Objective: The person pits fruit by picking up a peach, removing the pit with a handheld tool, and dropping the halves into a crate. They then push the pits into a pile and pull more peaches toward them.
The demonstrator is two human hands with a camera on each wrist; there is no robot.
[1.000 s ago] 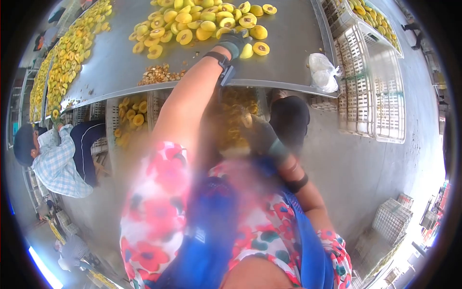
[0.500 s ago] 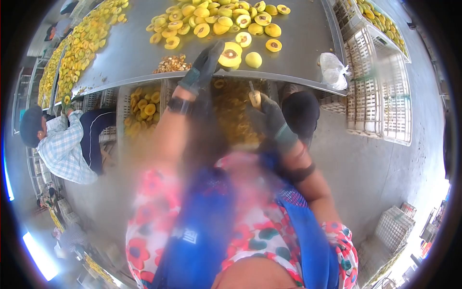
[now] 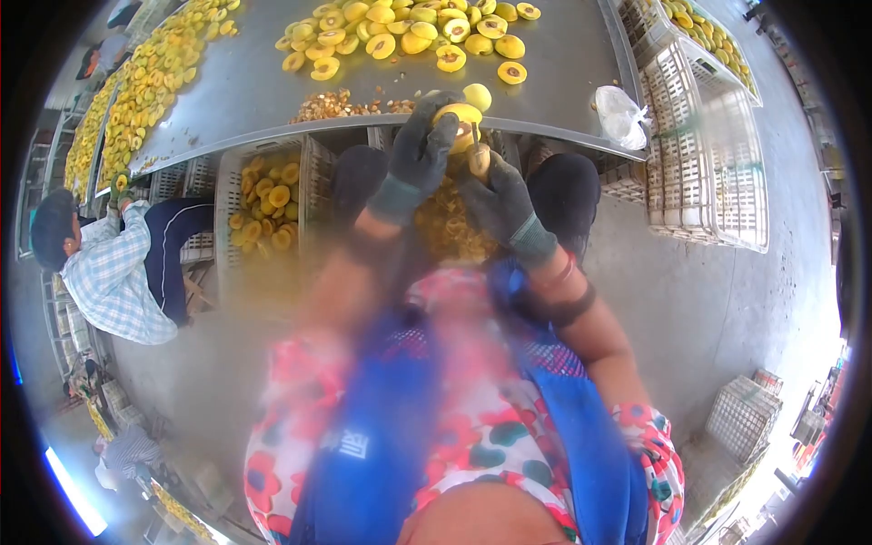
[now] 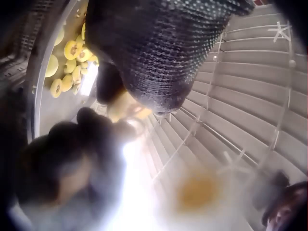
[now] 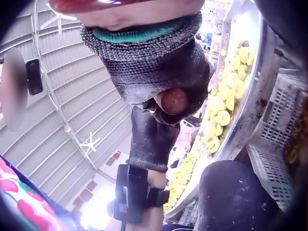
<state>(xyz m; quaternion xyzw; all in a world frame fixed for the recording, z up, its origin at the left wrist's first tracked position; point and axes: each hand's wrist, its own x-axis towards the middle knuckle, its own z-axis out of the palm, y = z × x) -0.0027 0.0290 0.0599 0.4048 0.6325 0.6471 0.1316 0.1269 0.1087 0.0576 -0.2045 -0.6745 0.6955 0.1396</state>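
Your left hand (image 3: 416, 154) grips cut yellow fruit (image 3: 461, 121), right hand (image 3: 504, 200) a wooden-handled tool (image 3: 479, 161); only wrist views catch white fans (image 5: 90, 144).

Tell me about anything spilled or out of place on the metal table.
Loose brown bits, perhaps pits, lie scattered and uncontained near the edge of the metal table closest to the worker. A crumpled white plastic bag sits at the corner, apart from the fruit. Both look untidy, not alarming.

yellow fruit half (image 3: 465, 120) | cut side showing, kinda brown middle; in left hand (image 3: 418, 154) | wooden-handled tool (image 3: 480, 162) | thin shaft right at the fruit; in right hand (image 3: 502, 198)
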